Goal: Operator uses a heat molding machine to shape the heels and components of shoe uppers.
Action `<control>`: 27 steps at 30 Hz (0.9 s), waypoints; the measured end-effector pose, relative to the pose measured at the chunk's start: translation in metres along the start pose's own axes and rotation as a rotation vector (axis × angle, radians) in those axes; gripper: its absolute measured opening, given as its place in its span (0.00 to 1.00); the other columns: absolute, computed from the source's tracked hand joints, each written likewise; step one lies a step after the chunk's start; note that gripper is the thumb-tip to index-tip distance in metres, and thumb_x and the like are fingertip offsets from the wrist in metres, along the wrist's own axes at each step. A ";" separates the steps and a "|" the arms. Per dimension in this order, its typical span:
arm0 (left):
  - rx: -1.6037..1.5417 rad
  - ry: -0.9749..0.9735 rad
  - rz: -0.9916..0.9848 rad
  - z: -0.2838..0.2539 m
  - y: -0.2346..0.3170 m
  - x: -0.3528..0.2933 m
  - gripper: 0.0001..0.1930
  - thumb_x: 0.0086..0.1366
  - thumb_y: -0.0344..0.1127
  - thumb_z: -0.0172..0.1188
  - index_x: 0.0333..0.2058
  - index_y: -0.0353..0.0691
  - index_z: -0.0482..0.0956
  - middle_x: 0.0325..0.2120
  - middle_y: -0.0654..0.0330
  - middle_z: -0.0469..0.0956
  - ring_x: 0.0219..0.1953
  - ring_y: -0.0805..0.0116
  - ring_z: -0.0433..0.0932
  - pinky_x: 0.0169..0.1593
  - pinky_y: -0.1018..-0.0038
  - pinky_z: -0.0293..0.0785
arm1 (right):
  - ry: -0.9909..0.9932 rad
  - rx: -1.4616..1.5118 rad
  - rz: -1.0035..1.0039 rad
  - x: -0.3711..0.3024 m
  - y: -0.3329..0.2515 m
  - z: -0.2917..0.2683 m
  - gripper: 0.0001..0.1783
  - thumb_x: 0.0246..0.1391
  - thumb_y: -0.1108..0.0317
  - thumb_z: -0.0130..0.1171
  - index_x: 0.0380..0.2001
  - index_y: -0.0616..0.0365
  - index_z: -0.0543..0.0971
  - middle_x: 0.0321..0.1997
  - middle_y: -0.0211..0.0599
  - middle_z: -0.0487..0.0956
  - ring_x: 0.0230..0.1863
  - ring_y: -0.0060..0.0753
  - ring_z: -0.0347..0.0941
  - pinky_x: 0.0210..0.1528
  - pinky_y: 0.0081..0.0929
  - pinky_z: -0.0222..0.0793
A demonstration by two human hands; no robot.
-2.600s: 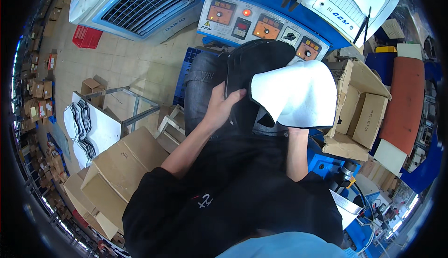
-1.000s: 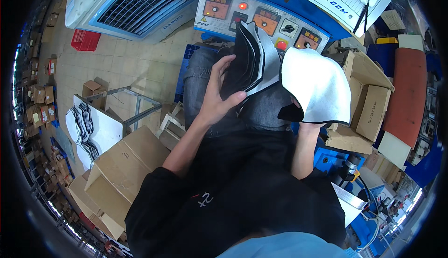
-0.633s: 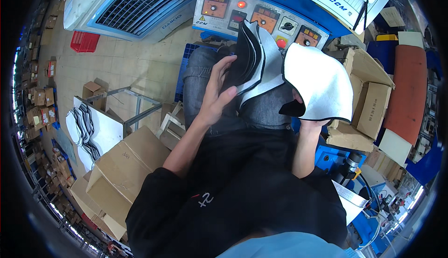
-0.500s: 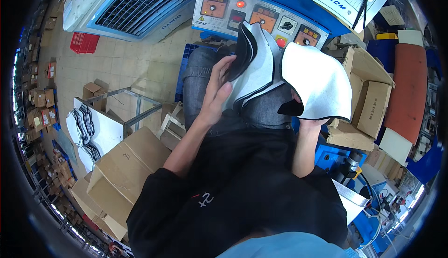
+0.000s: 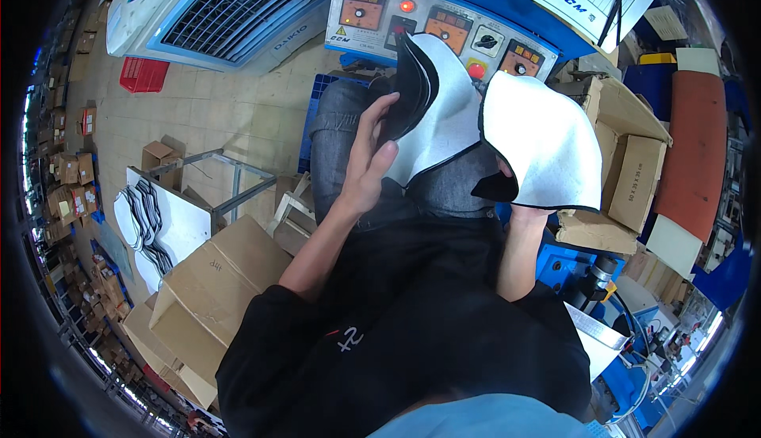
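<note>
Above my lap is a fanned bundle of curved, white fabric pieces (image 5: 448, 93) with black edging and black undersides. My left hand (image 5: 366, 156) is at its left edge beside the black layers, fingers stretched up and thumb apart. Another curved white fabric piece (image 5: 543, 145) with a black edge is at the right. My right hand (image 5: 529, 211) grips it from below; the piece covers most of the fingers, and only a fingertip shows by its inner black edge. Whether the left fingertips press on the layers is hard to tell.
A blue machine's control panel (image 5: 444, 30) with dials is just ahead. An open cardboard box (image 5: 626, 176) stands at the right, a larger carton (image 5: 222, 279) at the left. Similar edged pieces (image 5: 143, 220) lie on a white board. An air cooler (image 5: 238, 14) stands at far left.
The layered lower edges of the left bundle have come together into one smooth white surface. The right piece has shifted slightly to the right. My left hand has hardly moved.
</note>
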State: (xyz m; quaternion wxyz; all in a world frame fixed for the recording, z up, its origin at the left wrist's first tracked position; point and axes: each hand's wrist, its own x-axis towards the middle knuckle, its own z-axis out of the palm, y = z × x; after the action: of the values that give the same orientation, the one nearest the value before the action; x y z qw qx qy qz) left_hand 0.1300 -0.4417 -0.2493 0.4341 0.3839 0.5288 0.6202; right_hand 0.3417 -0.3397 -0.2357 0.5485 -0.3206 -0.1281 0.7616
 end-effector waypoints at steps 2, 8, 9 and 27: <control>-0.009 -0.015 0.000 0.002 -0.003 -0.001 0.35 0.61 0.50 0.51 0.60 0.33 0.54 0.60 0.49 0.55 0.66 0.57 0.50 0.67 0.65 0.40 | 0.026 0.008 -0.008 -0.001 -0.001 -0.002 0.42 0.53 0.34 0.43 0.60 0.54 0.59 0.52 0.49 0.69 0.32 0.40 0.71 0.23 0.29 0.63; -0.019 0.009 0.002 0.002 -0.006 -0.003 0.37 0.59 0.48 0.55 0.61 0.34 0.53 0.60 0.50 0.55 0.66 0.57 0.49 0.67 0.65 0.39 | -0.032 0.050 -0.007 0.001 -0.006 0.006 0.40 0.53 0.35 0.45 0.57 0.56 0.63 0.47 0.48 0.72 0.30 0.36 0.69 0.24 0.26 0.60; -0.027 0.013 0.007 0.002 -0.006 -0.003 0.38 0.58 0.48 0.56 0.61 0.34 0.53 0.60 0.50 0.55 0.66 0.57 0.49 0.67 0.65 0.39 | -0.153 0.012 -0.012 0.003 -0.008 0.005 0.38 0.53 0.36 0.46 0.56 0.56 0.64 0.44 0.46 0.72 0.28 0.35 0.68 0.25 0.25 0.60; -0.015 0.039 0.022 0.003 -0.009 -0.006 0.43 0.54 0.46 0.62 0.61 0.33 0.49 0.60 0.49 0.53 0.66 0.56 0.48 0.68 0.64 0.38 | -0.485 0.407 0.187 -0.001 0.006 0.053 0.12 0.58 0.66 0.52 0.35 0.68 0.73 0.21 0.31 0.68 0.23 0.20 0.63 0.26 0.14 0.59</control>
State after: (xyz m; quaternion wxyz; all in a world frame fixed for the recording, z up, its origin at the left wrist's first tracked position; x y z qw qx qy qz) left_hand 0.1359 -0.4462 -0.2581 0.4197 0.3739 0.5282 0.6364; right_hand 0.3044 -0.3346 -0.1980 0.4826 -0.0242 -0.0704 0.8727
